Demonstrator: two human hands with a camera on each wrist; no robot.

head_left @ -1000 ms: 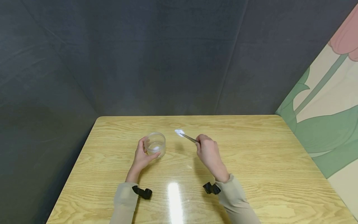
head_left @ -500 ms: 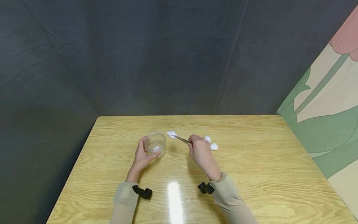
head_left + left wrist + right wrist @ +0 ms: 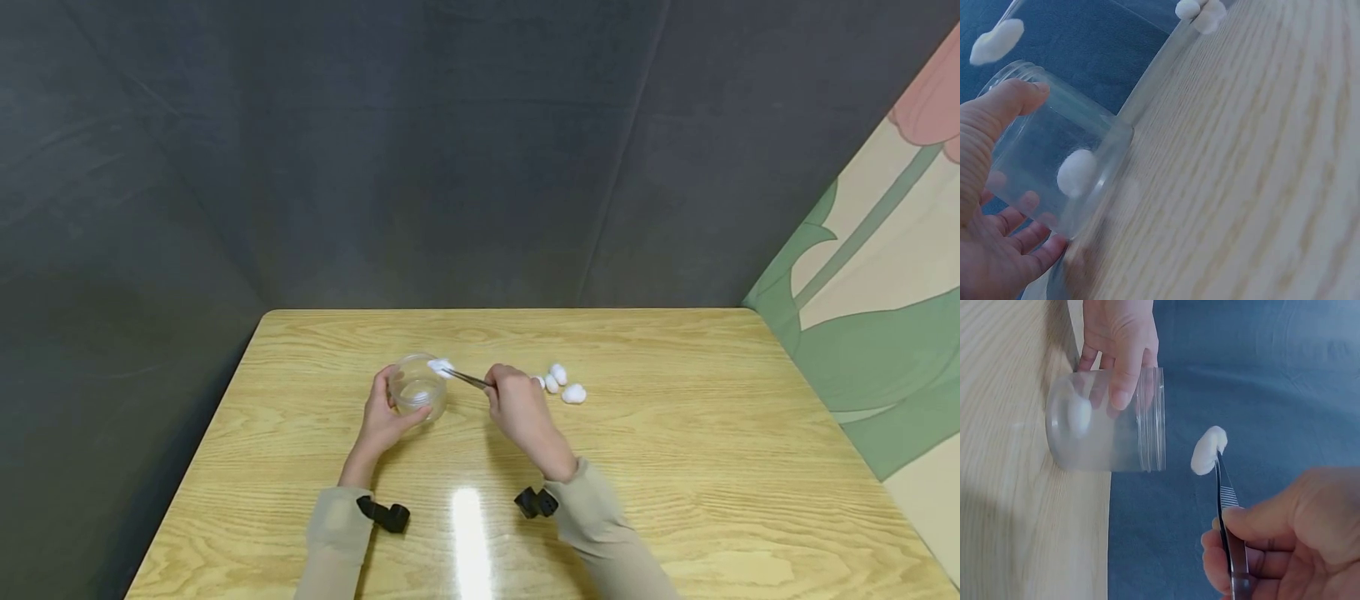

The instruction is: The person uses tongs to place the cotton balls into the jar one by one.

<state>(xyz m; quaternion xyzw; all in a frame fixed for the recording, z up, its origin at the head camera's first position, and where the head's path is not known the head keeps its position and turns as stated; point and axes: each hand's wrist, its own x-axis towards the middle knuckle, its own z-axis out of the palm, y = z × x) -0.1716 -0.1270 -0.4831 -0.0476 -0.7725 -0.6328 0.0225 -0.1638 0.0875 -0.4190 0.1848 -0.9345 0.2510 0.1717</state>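
Note:
My left hand (image 3: 384, 427) grips a clear plastic jar (image 3: 417, 398) that stands on the table, thumb and fingers curled round its side. Inside, at the bottom, lies one white cotton ball (image 3: 1077, 173). My right hand (image 3: 527, 417) holds metal tweezers (image 3: 467, 379) pinched between thumb and fingers. Their tips clasp another cotton ball (image 3: 1209, 450), which is raised just above the jar's open, threaded rim (image 3: 1152, 419). In the head view this cotton ball overlaps the right part of the jar's mouth.
Several loose cotton balls (image 3: 573, 393) lie on the wooden table (image 3: 712, 433), just right of my right hand. A dark cloth wall (image 3: 450, 167) rises behind the table's far edge, and a flower-patterned panel (image 3: 885, 350) stands at the right.
My right hand has moved left, bringing the tweezers and their cotton ball to the jar's mouth. The loose cotton balls behind that hand have come into sight. My left hand and the jar stay put.

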